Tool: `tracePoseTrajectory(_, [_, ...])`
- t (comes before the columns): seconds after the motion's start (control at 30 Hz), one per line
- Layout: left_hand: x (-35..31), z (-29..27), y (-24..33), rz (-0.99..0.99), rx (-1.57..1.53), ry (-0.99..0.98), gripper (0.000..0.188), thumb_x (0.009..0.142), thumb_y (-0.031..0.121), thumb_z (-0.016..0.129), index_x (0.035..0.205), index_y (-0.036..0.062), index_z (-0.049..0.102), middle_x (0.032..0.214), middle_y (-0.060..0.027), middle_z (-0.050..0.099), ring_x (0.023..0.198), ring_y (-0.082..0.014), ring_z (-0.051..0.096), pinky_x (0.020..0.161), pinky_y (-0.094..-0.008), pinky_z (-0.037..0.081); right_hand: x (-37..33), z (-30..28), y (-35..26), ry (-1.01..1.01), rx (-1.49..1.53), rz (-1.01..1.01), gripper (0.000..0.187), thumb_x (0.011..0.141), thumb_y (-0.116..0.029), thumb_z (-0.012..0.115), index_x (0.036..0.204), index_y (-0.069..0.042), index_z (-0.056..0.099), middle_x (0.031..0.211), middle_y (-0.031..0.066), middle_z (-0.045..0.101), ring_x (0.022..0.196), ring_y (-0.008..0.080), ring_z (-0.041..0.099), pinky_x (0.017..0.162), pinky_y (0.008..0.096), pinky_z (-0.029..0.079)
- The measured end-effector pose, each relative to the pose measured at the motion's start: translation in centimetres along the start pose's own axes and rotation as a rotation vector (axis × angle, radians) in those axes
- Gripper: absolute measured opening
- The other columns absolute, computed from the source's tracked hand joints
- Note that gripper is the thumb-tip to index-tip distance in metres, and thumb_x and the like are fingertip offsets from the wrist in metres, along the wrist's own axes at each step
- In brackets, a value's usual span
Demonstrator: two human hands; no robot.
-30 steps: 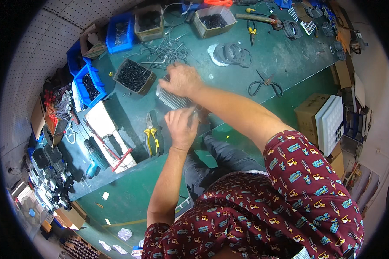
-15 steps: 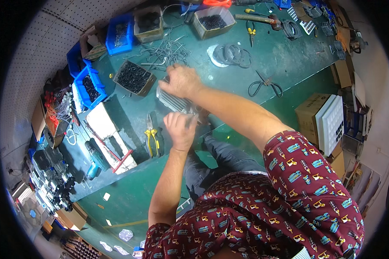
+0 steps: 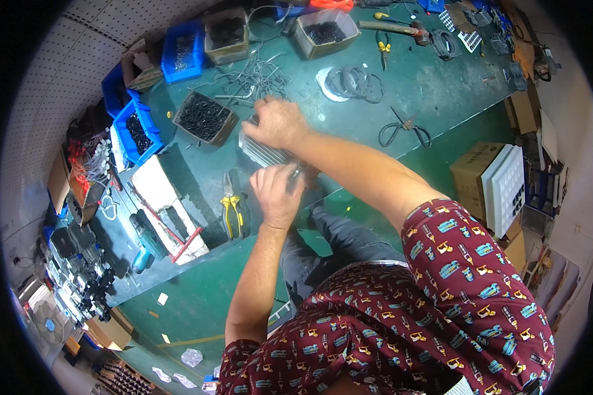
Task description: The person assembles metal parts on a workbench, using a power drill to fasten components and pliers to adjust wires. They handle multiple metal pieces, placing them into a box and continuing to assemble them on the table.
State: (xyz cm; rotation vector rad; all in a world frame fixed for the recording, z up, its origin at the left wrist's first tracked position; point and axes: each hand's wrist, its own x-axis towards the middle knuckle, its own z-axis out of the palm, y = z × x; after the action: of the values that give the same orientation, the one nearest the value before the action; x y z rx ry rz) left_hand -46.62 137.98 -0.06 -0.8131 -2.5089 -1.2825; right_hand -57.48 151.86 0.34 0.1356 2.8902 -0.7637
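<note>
A ribbed grey metal part (image 3: 262,150) lies on the green workbench near its front edge. Over its far end is my right hand (image 3: 280,124), fingers bent down and gripping it. My left hand (image 3: 277,194) is closed at the near end of the same part, thumb and fingers curled together. Whatever those fingers pinch is too small and hidden to name. Yellow-handled pliers (image 3: 230,209) lie on the bench just left of my left hand. A carton of black screw-like pieces (image 3: 205,118) stands left of my right hand, with bent metal rods (image 3: 254,76) piled beyond.
Black-handled scissors (image 3: 405,128) and dark rings (image 3: 354,84) lie to the right. A hammer (image 3: 395,28) and a second pair of pliers (image 3: 383,51) are farther back. Blue bins (image 3: 137,131), a teal power drill (image 3: 145,245) and a white block with a red frame (image 3: 168,210) stand at left.
My left hand has shifted slightly up toward the metal part, and its fingers have turned a little. My right hand stays in place on the part.
</note>
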Motion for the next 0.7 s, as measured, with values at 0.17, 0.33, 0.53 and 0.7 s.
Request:
tracePoseTrajectory(0.17, [-1.2, 0.5, -1.0, -0.036, 0.048, -0.049, 0.026, 0.074, 0.012, 0.082, 0.095, 0.0112, 0.068, 0.092, -0.0045, 0.065, 0.09, -0.0257, 0.061, 0.088, -0.0417, 0.041, 0.0, -0.2, -0.3, -0.009, 0.02, -0.004, 0.064, 0.089, -0.054, 0.06, 0.113, 0.005, 0.07, 0.115, 0.0268, 0.067, 0.112, 0.0387, 0.067, 0.097, 0.0487, 0.054])
tracePoseTrajectory(0.33, [-0.4, -0.3, -0.2, -0.051, 0.025, -0.056, 0.026, 0.074, 0.01, 0.081, 0.096, 0.0114, 0.068, 0.092, -0.0053, 0.064, 0.092, -0.0264, 0.06, 0.089, -0.0419, 0.041, 0.0, -0.3, -0.3, -0.026, 0.013, 0.013, 0.064, 0.089, -0.054, 0.06, 0.115, 0.004, 0.069, 0.116, 0.0264, 0.067, 0.112, 0.0386, 0.067, 0.098, 0.0488, 0.054])
tracePoseTrajectory(0.53, [-1.3, 0.2, -0.9, -0.08, 0.069, -0.12, 0.028, 0.076, 0.01, 0.079, 0.102, 0.0109, 0.069, 0.094, -0.0057, 0.064, 0.094, -0.0271, 0.059, 0.089, -0.0429, 0.041, 0.1, -0.1, -0.3, -0.017, -0.006, 0.009, 0.065, 0.09, -0.055, 0.059, 0.116, 0.004, 0.069, 0.118, 0.0265, 0.067, 0.113, 0.0386, 0.067, 0.099, 0.0489, 0.053])
tracePoseTrajectory(0.7, [-0.9, 0.0, -0.4, -0.059, 0.031, -0.053, 0.025, 0.075, 0.008, 0.079, 0.097, 0.0097, 0.07, 0.089, -0.0056, 0.064, 0.088, -0.0271, 0.059, 0.085, -0.0419, 0.041, 0.0, -0.1, -0.1, -0.025, -0.002, 0.006, 0.065, 0.09, -0.055, 0.06, 0.116, 0.004, 0.068, 0.117, 0.0268, 0.067, 0.113, 0.0389, 0.067, 0.098, 0.0494, 0.054])
